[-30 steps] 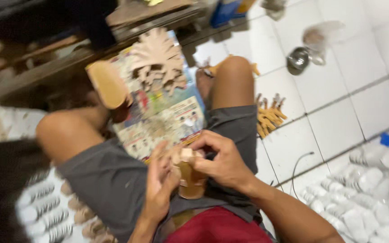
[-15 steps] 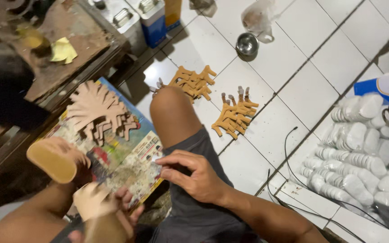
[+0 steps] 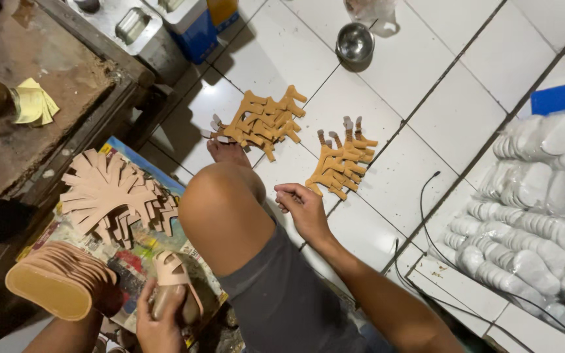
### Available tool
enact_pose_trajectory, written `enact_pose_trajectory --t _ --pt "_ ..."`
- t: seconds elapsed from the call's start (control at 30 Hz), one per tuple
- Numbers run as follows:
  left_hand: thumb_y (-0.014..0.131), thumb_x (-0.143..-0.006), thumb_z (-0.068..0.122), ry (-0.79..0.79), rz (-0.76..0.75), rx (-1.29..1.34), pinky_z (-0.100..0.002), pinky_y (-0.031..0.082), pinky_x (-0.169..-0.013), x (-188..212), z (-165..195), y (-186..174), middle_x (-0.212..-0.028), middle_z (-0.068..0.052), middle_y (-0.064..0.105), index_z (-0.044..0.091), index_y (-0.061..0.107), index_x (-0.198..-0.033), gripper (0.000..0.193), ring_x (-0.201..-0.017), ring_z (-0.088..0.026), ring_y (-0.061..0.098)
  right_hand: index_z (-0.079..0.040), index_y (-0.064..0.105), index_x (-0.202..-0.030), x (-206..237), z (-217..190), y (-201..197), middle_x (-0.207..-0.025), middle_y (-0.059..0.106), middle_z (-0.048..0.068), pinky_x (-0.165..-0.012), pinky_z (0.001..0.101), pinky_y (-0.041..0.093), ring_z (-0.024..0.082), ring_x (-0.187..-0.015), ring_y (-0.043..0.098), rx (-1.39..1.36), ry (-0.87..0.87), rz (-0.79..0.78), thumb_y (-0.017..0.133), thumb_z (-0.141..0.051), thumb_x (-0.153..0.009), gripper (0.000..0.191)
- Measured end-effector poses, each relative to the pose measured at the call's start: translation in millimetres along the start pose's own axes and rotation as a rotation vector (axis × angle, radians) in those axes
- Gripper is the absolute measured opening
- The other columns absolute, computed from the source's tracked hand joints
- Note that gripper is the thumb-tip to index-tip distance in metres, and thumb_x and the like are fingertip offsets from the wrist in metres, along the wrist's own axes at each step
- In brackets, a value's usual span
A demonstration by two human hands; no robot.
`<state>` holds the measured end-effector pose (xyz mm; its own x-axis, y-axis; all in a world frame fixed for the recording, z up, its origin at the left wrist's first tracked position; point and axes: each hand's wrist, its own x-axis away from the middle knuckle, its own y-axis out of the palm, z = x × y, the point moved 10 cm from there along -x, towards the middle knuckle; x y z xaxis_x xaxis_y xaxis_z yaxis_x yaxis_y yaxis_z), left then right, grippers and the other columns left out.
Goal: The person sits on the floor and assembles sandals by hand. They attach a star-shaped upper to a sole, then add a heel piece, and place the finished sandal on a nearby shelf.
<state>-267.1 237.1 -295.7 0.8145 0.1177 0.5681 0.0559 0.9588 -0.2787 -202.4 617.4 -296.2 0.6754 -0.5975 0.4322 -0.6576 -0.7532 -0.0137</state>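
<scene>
A white tiled floor (image 3: 439, 111) holds a small metal bowl (image 3: 354, 42) near the top. Bagged stacks of white pads (image 3: 531, 209) fill the right side, with a black cable (image 3: 426, 216) just beside them. At upper left stands a worn wooden surface (image 3: 40, 98) carrying yellow folded paper (image 3: 34, 103), beside a blue box (image 3: 201, 33).

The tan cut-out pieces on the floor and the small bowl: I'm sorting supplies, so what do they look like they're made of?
The tan cut-out pieces look like thin leather or faux leather, matte and flat-cut in stacked identical shapes; which of the two is unclear. The small bowl appears to be metal, probably steel: grey, shiny, with reflections inside.
</scene>
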Motion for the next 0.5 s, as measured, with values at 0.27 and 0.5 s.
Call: enact_pose_trajectory --t 0.27,0.5 --pt "0.077 -0.089 0.014 0.470 0.229 -0.572 -0.047 0.049 -0.104 -34 59 35 -0.134 -0.033 0.060 -0.007 0.050 -0.149 0.069 -0.123 -0.043 0.062 -0.001 0.069 -0.116 -132 -26 62 -0.104 0.069 0.012 -0.085 0.0351 0.054 0.025 -0.095 0.066 0.551 -0.379 -0.037 0.071 -0.013 -0.092 0.028" --pt "0.079 -0.080 0.016 0.325 0.271 -0.642 -0.049 0.049 -0.102 -97 67 33 -0.129 -0.033 0.059 -0.007 0.048 -0.146 0.076 -0.119 -0.044 0.061 -0.003 0.069 -0.118 -241 -43 197 -0.119 0.067 0.012 -0.097 0.0467 0.046 0.034 -0.117 0.056 1.003 -0.681 -0.266 0.071 -0.010 -0.082 0.036"
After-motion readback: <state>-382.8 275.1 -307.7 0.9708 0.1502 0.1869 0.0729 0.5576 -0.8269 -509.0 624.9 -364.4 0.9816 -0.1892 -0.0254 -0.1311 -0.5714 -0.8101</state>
